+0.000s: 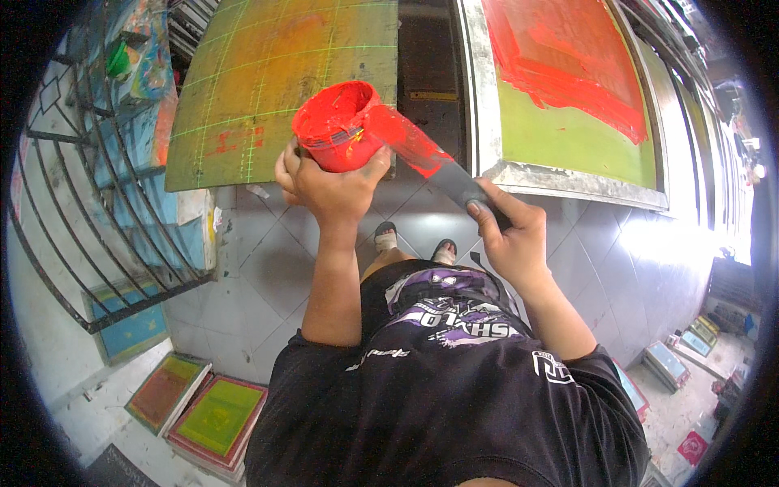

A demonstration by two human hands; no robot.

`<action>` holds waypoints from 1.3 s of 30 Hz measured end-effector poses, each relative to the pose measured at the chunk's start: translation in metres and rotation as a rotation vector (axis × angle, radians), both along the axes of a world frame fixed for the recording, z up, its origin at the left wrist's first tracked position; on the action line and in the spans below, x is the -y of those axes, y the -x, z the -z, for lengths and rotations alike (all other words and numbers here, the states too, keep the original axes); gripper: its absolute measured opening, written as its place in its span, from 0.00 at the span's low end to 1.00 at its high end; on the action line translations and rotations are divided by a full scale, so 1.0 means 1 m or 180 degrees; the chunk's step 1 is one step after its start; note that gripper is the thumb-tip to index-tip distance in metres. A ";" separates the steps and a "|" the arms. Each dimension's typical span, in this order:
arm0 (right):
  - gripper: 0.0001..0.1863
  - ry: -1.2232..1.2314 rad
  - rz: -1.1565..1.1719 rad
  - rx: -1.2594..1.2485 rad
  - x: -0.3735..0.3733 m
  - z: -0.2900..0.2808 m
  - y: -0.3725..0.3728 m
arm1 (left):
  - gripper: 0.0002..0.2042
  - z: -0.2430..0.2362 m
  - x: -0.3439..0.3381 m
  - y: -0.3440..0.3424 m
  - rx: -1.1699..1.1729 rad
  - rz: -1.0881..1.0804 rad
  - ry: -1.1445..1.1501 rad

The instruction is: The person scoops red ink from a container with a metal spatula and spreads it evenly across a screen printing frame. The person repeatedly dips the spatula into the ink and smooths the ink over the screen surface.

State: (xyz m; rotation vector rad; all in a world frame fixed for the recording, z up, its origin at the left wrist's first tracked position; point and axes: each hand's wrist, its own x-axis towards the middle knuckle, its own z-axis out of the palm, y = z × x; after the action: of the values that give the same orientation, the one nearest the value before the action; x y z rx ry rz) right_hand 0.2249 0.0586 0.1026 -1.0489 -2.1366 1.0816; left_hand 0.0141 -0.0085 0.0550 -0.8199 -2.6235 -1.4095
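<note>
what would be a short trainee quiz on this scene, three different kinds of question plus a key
1. Multiple choice: what does the right hand grip?
a) a round brush
b) a flat spatula
c) a folded cloth

2. True or false: the left hand holds the round ink tub.

3. Fill in the blank: the green framed printing screen at the upper right carries a broad smear of ____ ink.

Key: 1 b; 2 true; 3 red.
</note>
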 end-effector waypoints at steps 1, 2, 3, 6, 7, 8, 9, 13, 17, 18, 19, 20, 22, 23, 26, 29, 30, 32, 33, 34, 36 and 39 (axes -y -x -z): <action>0.17 0.0166 -0.0001 -0.0029 0.002 0.000 0.000 | 0.44 0.000 0.000 0.001 0.0025 0.0005 0.0019; 0.18 0.0555 0.0005 -0.0077 0.003 0.000 0.001 | 0.44 -0.001 0.000 0.002 0.0047 0.0010 0.0042; 0.18 0.0945 0.0011 -0.0125 0.005 -0.002 0.002 | 0.45 0.000 0.000 0.003 0.0016 -0.0001 0.0030; 0.19 0.1622 0.0163 -0.0364 0.006 -0.004 0.005 | 0.45 0.003 0.000 0.005 -0.0045 -0.0015 -0.0003; 0.20 0.1766 0.0235 -0.0459 0.005 -0.005 0.006 | 0.46 0.002 0.000 0.004 -0.0042 -0.0005 -0.0007; 0.20 0.1788 0.0235 -0.0428 0.003 -0.007 0.006 | 0.46 0.002 0.001 0.004 -0.0035 0.0002 -0.0005; 0.20 0.1810 0.0235 -0.0398 -0.001 -0.008 0.007 | 0.46 0.001 0.001 0.004 -0.0046 -0.0005 -0.0016; 0.21 0.1738 0.0240 -0.0225 -0.009 -0.007 0.007 | 0.46 -0.001 0.000 0.004 0.0060 -0.0041 -0.0058; 0.21 0.1555 0.0238 -0.0126 -0.012 -0.001 0.008 | 0.47 -0.001 0.001 0.005 0.0048 -0.0009 -0.0040; 0.21 0.1544 0.0245 -0.0067 -0.012 -0.003 0.009 | 0.47 -0.001 0.001 0.005 0.0043 0.0001 -0.0034; 0.20 0.1532 0.0254 -0.0009 -0.012 -0.004 0.011 | 0.47 -0.002 0.001 0.004 0.0038 0.0010 -0.0028; 0.20 0.1503 0.0249 -0.0047 -0.011 -0.003 0.011 | 0.47 -0.002 0.001 0.004 0.0036 0.0025 -0.0026; 0.20 0.1447 0.0242 -0.0123 -0.011 -0.002 0.011 | 0.47 -0.002 0.000 0.003 0.0029 0.0034 -0.0013; 0.20 0.1369 0.0240 -0.0064 -0.011 -0.002 0.011 | 0.47 -0.002 0.000 0.003 0.0024 0.0032 -0.0002; 0.19 0.1169 0.0218 0.0017 -0.012 -0.004 0.008 | 0.46 -0.003 -0.001 0.000 0.0002 -0.0054 -0.0126; 0.19 0.1031 0.0168 -0.0031 -0.012 -0.002 0.005 | 0.45 0.000 -0.001 0.001 -0.0181 -0.0006 -0.0033; 0.18 0.0980 0.0159 -0.0009 -0.011 -0.002 0.004 | 0.45 -0.002 -0.001 0.000 -0.0180 -0.0043 -0.0016; 0.18 0.0868 0.0166 0.0093 -0.009 -0.005 0.003 | 0.44 -0.006 -0.003 -0.001 -0.0181 -0.0114 0.0020; 0.17 0.0805 0.0181 0.0172 -0.008 -0.009 0.003 | 0.43 -0.005 -0.003 -0.001 -0.0246 -0.0109 0.0025; 0.17 0.0743 0.0196 0.0252 -0.007 -0.011 0.003 | 0.43 -0.003 -0.003 0.000 -0.0311 -0.0105 0.0031; 0.17 0.0464 0.0138 0.0150 -0.005 -0.011 0.002 | 0.41 -0.003 -0.004 0.000 -0.0392 -0.0108 0.0073; 0.17 0.0224 0.0117 0.0108 -0.002 -0.014 0.003 | 0.39 -0.004 -0.005 0.000 -0.0493 -0.0139 0.0124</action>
State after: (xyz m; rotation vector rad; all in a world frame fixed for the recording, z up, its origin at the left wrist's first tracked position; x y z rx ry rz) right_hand 0.2218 0.0608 0.1164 -1.1421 -2.1109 1.1368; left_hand 0.0143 -0.0039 0.0586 -0.8346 -2.5434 -1.2349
